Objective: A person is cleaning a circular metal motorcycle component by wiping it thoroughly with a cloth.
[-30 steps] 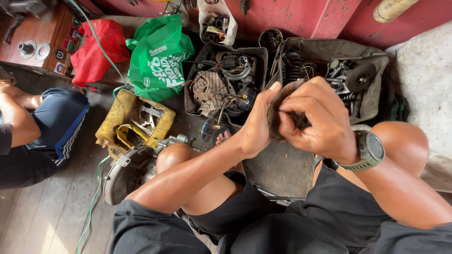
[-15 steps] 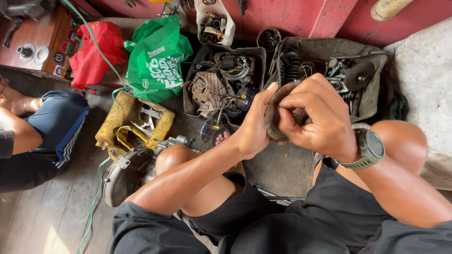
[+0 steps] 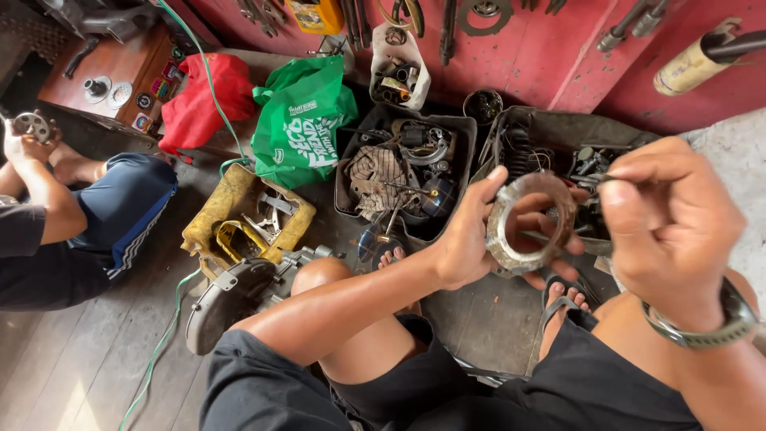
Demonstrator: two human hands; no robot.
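A red wall (image 3: 550, 56) hung with tools closes the far side, and below it the wooden floor (image 3: 72, 359) is crowded with parts. A second person's blue shorts (image 3: 120, 207) show at the left edge, their hand (image 3: 24, 144) cupping a small metal wheel. Next in size come a green bag (image 3: 299, 120), a red bag (image 3: 203, 100), a yellow casing (image 3: 239, 219) and a dark tray (image 3: 459, 172) full of motor parts and wire. The left hand (image 3: 471, 235) is curled around a grey metal ring (image 3: 527, 223), thumb on its near rim and fingers behind it, holding it up above the knees. The right hand (image 3: 670, 215), with a wristwatch (image 3: 702, 323) below it, is pressed together, pinching a thin tool (image 3: 558, 239) whose tip lies inside the ring.
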